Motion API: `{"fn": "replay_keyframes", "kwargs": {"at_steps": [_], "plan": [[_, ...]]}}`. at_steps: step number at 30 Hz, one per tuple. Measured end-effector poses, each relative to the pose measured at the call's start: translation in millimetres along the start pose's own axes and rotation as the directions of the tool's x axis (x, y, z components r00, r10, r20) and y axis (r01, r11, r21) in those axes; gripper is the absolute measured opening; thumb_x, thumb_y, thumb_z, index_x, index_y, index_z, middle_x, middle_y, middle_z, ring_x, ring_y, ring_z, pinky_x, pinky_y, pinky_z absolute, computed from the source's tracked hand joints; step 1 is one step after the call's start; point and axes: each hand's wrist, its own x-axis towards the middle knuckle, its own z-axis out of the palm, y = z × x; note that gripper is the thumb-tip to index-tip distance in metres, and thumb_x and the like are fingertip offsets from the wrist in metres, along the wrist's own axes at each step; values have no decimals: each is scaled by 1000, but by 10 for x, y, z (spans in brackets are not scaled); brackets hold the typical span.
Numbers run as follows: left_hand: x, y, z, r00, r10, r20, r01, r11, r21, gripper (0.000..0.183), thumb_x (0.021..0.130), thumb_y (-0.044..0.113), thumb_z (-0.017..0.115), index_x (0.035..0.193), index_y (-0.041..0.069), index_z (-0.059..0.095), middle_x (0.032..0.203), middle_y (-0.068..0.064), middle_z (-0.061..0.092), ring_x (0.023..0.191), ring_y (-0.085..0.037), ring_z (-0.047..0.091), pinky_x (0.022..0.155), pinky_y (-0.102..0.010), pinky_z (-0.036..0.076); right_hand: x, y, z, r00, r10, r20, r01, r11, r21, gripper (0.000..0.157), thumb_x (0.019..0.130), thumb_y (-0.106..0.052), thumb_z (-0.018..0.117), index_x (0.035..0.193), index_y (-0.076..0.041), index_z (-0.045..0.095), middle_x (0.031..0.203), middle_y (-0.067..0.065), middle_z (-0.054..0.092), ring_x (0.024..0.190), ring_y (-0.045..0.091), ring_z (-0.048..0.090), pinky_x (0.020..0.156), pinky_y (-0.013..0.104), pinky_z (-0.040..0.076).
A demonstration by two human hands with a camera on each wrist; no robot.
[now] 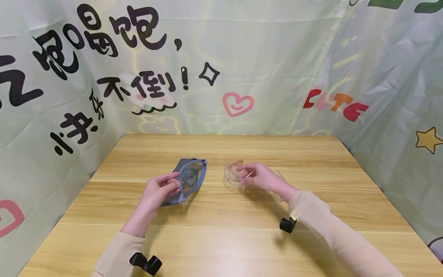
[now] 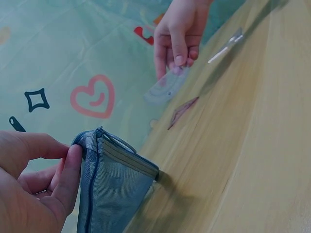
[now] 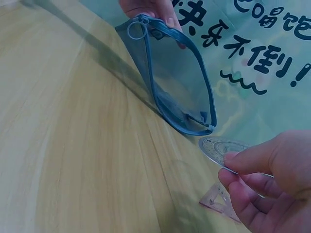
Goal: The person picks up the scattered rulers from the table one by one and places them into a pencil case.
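Observation:
My left hand (image 1: pixel 160 191) grips the edge of a blue mesh zip pouch (image 1: pixel 202 177), thumb and fingers pinching its rim. The pouch's mouth gapes towards the right, and a zip pull ring (image 3: pixel 137 30) shows at one corner in the right wrist view. In my right hand (image 1: pixel 258 177) a clear round-edged protractor (image 1: pixel 231 176) is pinched between thumb and fingers, held above the table to the right of the pouch. Beneath it, a pinkish transparent set square (image 2: pixel 183 111) lies on the wood, its cut-out visible in the right wrist view.
Another clear flat piece (image 2: pixel 225 45) lies on the table (image 1: pixel 221 238) farther right, partly covered by my right forearm in the head view. A printed cloth (image 1: pixel 277 57) hangs behind the table and along both sides.

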Motion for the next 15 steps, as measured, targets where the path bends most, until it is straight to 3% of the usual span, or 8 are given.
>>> {"fn": "replay_keyframes", "kwargs": {"at_steps": [7, 15], "plan": [[0, 0, 6, 1000, -1, 0, 1, 1000, 2, 47, 94, -1, 59, 139, -11, 49, 83, 10, 62, 76, 1, 65, 76, -14, 60, 81, -34, 17, 1000, -7, -4, 7, 1000, 11, 43, 88, -5, 69, 131, -4, 62, 99, 12, 69, 88, 14, 64, 67, 21, 55], [18, 13, 10, 1000, -10, 1, 10, 1000, 2, 47, 95, 0, 60, 139, -9, 49, 85, 9, 62, 77, 0, 65, 76, -14, 59, 122, -123, 26, 1000, -27, 11, 26, 999, 42, 43, 88, -3, 69, 130, 2, 61, 99, 16, 68, 85, 12, 64, 71, 22, 58]]}}
